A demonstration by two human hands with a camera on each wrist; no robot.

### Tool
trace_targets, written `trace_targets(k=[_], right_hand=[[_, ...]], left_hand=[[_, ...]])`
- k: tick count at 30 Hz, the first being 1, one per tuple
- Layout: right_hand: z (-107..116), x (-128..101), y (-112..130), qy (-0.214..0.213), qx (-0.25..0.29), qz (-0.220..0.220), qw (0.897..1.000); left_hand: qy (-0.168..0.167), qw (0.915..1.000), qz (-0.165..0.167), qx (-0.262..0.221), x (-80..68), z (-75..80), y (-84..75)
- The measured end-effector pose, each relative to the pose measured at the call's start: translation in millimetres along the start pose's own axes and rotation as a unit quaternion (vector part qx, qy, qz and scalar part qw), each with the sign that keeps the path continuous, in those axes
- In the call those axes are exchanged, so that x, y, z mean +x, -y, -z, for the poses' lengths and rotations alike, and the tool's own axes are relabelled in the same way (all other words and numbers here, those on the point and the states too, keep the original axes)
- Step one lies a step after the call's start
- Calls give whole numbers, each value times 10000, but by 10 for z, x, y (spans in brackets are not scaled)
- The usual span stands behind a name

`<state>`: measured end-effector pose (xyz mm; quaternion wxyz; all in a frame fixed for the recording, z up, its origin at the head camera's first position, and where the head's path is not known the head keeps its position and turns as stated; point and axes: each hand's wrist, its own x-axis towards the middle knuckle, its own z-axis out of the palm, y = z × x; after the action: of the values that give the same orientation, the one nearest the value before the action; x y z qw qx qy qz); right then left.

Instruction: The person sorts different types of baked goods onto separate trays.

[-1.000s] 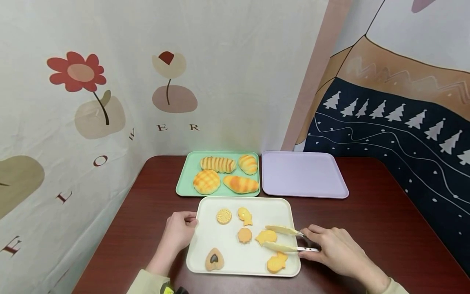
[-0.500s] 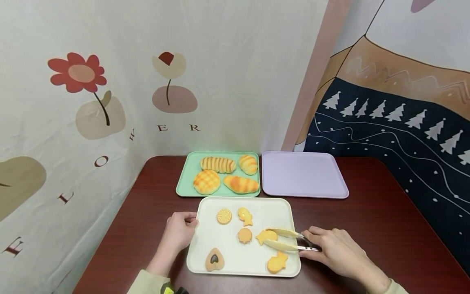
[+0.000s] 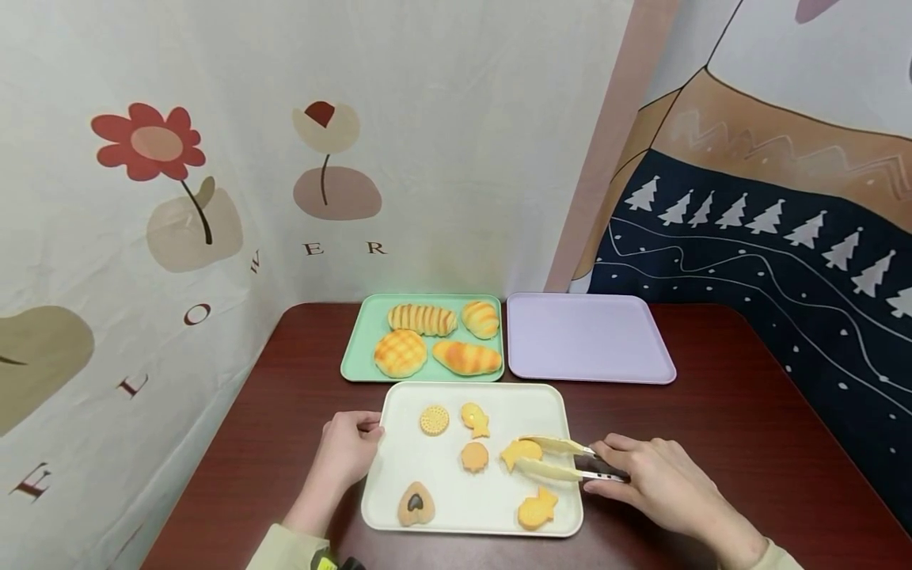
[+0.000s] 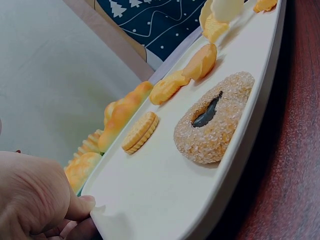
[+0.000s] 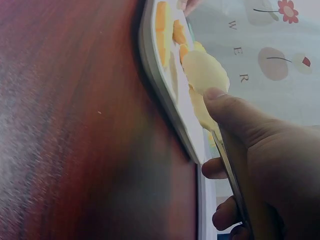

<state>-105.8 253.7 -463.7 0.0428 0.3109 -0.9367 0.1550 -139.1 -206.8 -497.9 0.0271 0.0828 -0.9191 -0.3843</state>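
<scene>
My left hand (image 3: pixel 349 447) pinches the left rim of the white tray (image 3: pixel 456 507); its thumb presses on the tray's edge in the left wrist view. My right hand (image 3: pixel 659 483) holds tongs (image 3: pixel 552 470) with pale yellow tips, reaching over the tray's right side. A fish-shaped cookie (image 3: pixel 519 454) lies between the tips; I cannot tell whether it is lifted. Another fish cookie (image 3: pixel 537 508) lies nearer me, and a third fish cookie (image 3: pixel 475 419) is farther back. Also on the tray are a round cookie (image 3: pixel 435 420), a scalloped cookie (image 3: pixel 474 457) and a heart-shaped cookie (image 4: pixel 215 120) with a dark centre.
Behind the white tray stands a green tray (image 3: pixel 363 360) bearing several bread pieces, such as a round bun (image 3: pixel 400 354) and a striped roll (image 3: pixel 423 320). Beside it, at the back right, lies a purple tray (image 3: pixel 587 336). All rest on a dark red table (image 3: pixel 734 412) against a fabric backdrop.
The tongs and my right hand have shifted slightly right and away from me, and the fish cookie between the tips has moved with them. My left hand stays on the tray rim.
</scene>
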Motion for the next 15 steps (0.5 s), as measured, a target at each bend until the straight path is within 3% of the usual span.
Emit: trace_targets(k=[6,15], right_hand=[[101,33,-18,137,47,-254,9996],[216,94,-99,-343,-71,-218,9991]], left_hand=[[2,10000,15,-29,5,-4,8],[16,10000,34,-16,4,-3,12]])
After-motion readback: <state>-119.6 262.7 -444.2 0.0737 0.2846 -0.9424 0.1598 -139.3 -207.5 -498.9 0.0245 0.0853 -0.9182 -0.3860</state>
